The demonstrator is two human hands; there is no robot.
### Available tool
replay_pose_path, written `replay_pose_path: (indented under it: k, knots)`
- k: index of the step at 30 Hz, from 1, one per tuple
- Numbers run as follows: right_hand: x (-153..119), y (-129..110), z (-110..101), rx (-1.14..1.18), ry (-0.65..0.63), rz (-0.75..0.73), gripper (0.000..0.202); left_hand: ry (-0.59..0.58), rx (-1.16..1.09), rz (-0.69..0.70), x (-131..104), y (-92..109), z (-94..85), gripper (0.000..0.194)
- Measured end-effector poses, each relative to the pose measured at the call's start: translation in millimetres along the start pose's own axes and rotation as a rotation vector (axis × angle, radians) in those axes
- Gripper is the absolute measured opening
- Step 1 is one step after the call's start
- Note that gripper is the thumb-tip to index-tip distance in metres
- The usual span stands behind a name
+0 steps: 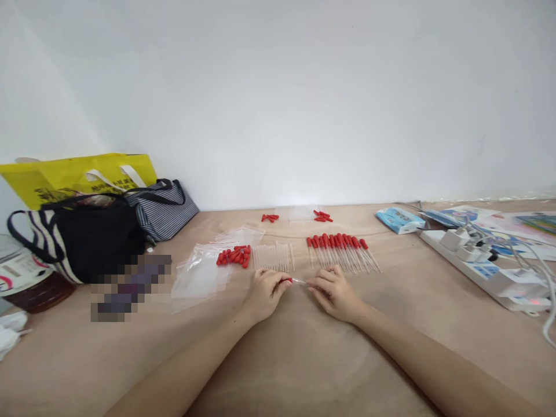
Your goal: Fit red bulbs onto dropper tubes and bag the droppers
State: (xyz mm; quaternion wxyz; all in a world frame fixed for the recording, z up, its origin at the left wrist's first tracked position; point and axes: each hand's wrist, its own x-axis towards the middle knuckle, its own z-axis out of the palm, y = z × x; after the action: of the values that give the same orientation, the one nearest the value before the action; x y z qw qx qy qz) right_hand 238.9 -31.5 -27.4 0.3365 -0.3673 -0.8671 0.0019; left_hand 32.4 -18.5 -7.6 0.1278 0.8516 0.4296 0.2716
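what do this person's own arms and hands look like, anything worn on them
The left hand and right hand wear no gloves. The left forearm and right forearm show no sleeve, watch or bracelet within the picture. Small details like nails are too small to tell.

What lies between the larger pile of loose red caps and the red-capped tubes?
The head view shows a row of uncapped clear tubes lying side by side there.

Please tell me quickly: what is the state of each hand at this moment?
Left hand: closed, pinching a red cap.
Right hand: closed, apparently pinching the clear tube at that cap.
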Motion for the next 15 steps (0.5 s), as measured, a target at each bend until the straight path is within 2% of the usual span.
replay_pose_path:
  k: [6, 15]
  knots:
    - [1.1, -2.4, 0.7, 0.039, -0.038, -0.008, 0.022, 0.022, -0.126, -0.063, 0.4, -1.1, 3.9, 0.017]
    - [1.5, -0.3, -7.6, -0.076, -0.087, -0.101, 0.026, -0.034, 0.050, 0.106, -5.6, 4.1, -2.0, 0.016]
